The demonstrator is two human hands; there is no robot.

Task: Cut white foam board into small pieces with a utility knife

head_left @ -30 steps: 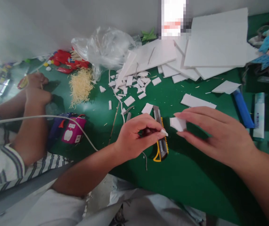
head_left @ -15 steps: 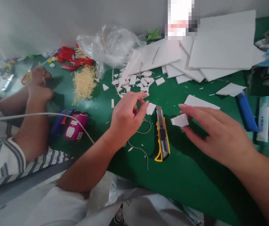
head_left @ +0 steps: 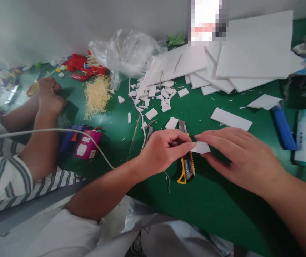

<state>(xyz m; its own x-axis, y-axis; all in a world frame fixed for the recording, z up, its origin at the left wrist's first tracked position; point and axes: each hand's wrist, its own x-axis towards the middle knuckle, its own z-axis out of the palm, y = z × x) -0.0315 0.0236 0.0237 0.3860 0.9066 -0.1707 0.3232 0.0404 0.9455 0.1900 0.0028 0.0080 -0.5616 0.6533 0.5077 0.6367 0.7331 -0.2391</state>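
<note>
A small white foam-board piece (head_left: 201, 147) is held between the thumb and fingers of my right hand (head_left: 241, 157). My left hand (head_left: 160, 151) is closed, thumb and index finger pinching the left tip of this piece. Beneath the two hands lies a yellow utility knife (head_left: 187, 173), its upper part partly covered by my left fingers. Just beyond the knife is a small white foam square (head_left: 171, 122). A longer white foam strip (head_left: 231, 119) rests beyond my right hand.
Foam scraps (head_left: 165, 94) and stacked white boards (head_left: 254, 50) lie at the back, beside a clear plastic bag (head_left: 131, 50). A blue tube (head_left: 283, 126) and a white tube (head_left: 302, 137) are at right. Thin wooden sticks (head_left: 97, 96) and a co-worker's hands (head_left: 49, 94) are at left.
My left hand has moved right and toward me from near the scraps, and now meets the foam piece. My right hand has shifted slightly left with the piece.
</note>
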